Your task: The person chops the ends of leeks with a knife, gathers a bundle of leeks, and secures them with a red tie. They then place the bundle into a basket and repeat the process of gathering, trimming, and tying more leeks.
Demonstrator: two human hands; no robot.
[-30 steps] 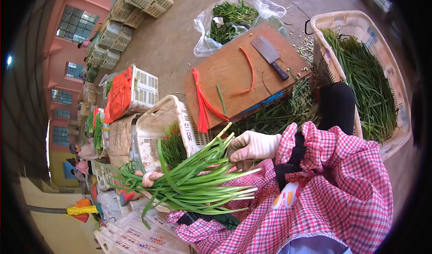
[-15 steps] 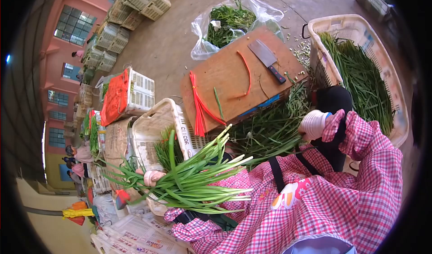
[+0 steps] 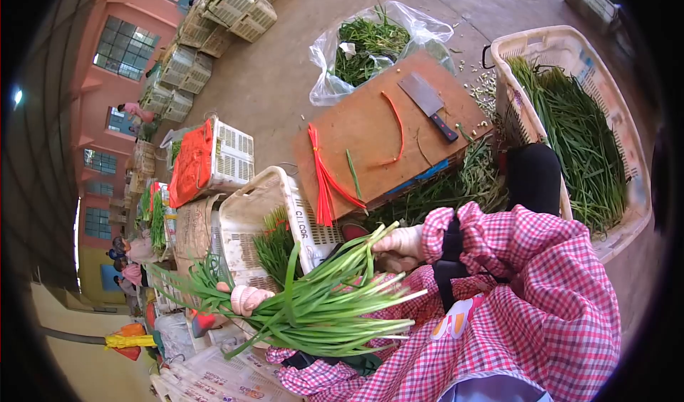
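Observation:
A loose bunch of long green stalks with pale ends [image 3: 342,309] lies across my lap. My left hand [image 3: 249,299], in a light glove, is wrapped round its leafy part on the left. My right hand [image 3: 400,247], also gloved, is at the upper pale ends of the stalks, its fingers bent and partly hidden. Beyond my hands a wooden board [image 3: 377,145] carries red ties [image 3: 322,181], a single curved red strip [image 3: 399,128] and a cleaver [image 3: 427,104].
On the right stands a large crate [image 3: 531,128] of greens. A smaller crate [image 3: 246,206] with greens is at the left of the board. A plastic bag [image 3: 324,60] of trimmings lies behind it. Stacked crates [image 3: 187,71] and several people are further left.
My right hand has moved left from beside the right-hand crate to the pale ends of the bunch. My left hand keeps its hold. The view has shifted slightly.

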